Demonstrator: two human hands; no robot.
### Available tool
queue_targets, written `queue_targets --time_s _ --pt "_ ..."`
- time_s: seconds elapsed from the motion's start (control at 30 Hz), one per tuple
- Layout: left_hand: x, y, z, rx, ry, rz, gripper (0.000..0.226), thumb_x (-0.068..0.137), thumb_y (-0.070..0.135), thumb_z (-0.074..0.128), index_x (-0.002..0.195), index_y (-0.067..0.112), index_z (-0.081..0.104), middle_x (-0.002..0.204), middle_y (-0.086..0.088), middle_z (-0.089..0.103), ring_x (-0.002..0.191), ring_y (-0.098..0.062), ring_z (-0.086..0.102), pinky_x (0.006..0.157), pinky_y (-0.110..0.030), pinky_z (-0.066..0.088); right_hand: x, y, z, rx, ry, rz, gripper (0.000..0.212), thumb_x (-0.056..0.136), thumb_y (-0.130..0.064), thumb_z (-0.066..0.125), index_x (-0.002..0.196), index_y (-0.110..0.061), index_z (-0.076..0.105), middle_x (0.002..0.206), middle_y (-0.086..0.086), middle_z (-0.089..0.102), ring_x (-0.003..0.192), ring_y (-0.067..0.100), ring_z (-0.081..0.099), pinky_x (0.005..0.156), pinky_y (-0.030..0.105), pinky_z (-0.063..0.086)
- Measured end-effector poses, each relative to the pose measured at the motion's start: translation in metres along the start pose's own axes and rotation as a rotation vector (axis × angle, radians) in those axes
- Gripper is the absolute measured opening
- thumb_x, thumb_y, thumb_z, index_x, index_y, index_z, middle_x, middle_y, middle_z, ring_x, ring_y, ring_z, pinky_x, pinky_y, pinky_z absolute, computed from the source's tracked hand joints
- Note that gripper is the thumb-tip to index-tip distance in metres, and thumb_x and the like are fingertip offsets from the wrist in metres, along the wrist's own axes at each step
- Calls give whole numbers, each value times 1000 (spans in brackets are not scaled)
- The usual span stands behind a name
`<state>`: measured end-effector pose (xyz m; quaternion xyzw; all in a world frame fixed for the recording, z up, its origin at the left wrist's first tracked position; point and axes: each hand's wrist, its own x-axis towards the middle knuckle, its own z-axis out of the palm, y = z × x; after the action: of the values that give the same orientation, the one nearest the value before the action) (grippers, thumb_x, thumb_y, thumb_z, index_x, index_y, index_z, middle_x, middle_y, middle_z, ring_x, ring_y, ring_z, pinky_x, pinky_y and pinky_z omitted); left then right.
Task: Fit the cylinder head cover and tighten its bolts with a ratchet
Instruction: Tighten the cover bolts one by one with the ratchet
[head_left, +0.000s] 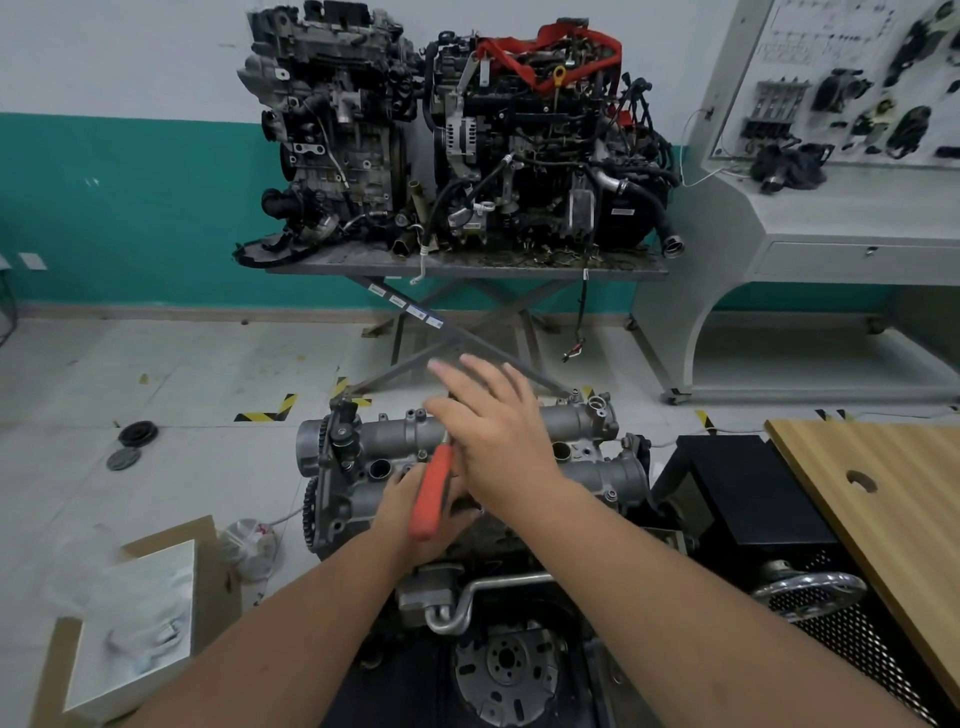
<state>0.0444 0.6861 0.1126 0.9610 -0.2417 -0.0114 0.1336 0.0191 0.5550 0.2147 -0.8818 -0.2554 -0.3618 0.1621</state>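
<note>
My left hand (410, 499) is wrapped around the lower part of the one ratchet (432, 493), its orange handle slanting up and to the right across the middle of the cylinder head cover (582, 415); the fingers are mostly under the handle and under my other arm, so I can make out the grip but not each finger. My right hand (498, 431) is spread flat with straight fingers above the ratchet's head, grasping nothing that I can see, and it hides the socket end and whatever bolt sits beneath, so I cannot tell whether the tool is seated. The cover, a single grey casting, sits on top of the engine directly in front of me, on the two camshaft housings that run left to right; my two forearms cut off its middle. A few bolt heads show along its far edge, too small to count surely. Below it I see one flywheel (506, 670), partly dark. Beyond, two more engines (457, 130) stand side by side on one scissor-legged table (467, 265). To the right, one wooden board (883, 493) with a round hole is cut off by the frame edge; to the left, one open cardboard box (135, 623) holds blurred white wrapping.
</note>
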Motion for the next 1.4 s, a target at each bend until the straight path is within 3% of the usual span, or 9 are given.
queue_targets --time_s 0.1,0.27,0.6,0.77,0.9,1.0,1.2,1.3,1.4 --pt "-2 5 -3 -83 200 105 39 86 36 64 121 19 66 121 0 68 116 -19 57 99 -26 41 8 -8 -7 -99 -140 1 25 80 -11 67 105 -14 72 113 3 67 104 30 62 104 58 41" --pt "-3 2 -1 40 26 -72 69 95 50 49 155 21 30 159 -4 33 146 -26 30 116 -47 30 19 -12 -21 -139 -385 38 51 96 -50 31 128 -21 59 115 4 59 104 28 54 109 55 32" --pt "-2 -1 5 -15 -32 -68 32 92 57 53 119 42 62 137 21 52 128 -18 43 107 -44 35 48 -5 -29 -219 -529 144 45 105 -47 27 106 -19 62 88 2 59 83 27 60 72 36 39" --pt "-3 -2 5 -20 -53 -70 34 93 57 51 124 45 58 148 28 41 133 -18 41 112 -44 30 61 -3 -37 170 -647 587 37 103 -38 40 93 -13 64 75 4 64 68 26 61 59 33 46" --pt "-3 -3 6 -29 -8 -51 30 92 57 53 116 41 62 140 24 50 126 -20 45 106 -44 36 62 -12 -38 938 -471 1225 16 103 -18 41 95 -7 50 54 2 63 49 16 62 45 17 48" --pt "-3 -3 6 -27 -14 -57 34 91 57 54 119 40 62 140 21 51 124 -21 46 105 -44 36 56 -19 -28 1437 -148 1450 5 104 -13 39 103 -10 43 60 4 69 61 21 68 75 36 59" --pt "-2 -4 7 -30 -41 -53 36 92 55 52 126 44 58 141 20 51 127 -21 44 107 -49 35 51 -18 -15 1440 138 1533 9 101 -12 39 101 -16 47 60 -4 70 56 11 67 88 38 48" --pt "0 -4 6 -1 -81 -63 40 93 59 48 131 46 53 148 24 43 132 -19 41 111 -49 32 49 -5 -16 1490 325 1608 11 100 -12 36 97 -16 47 53 -5 63 50 11 63 71 31 51" --pt "1 -4 6 3 -93 -75 41 93 60 48 131 46 53 151 25 39 135 -18 39 113 -49 31 45 7 -22 1305 119 1528 11 101 -15 39 95 -14 48 58 -1 57 41 11 53 54 28 49"
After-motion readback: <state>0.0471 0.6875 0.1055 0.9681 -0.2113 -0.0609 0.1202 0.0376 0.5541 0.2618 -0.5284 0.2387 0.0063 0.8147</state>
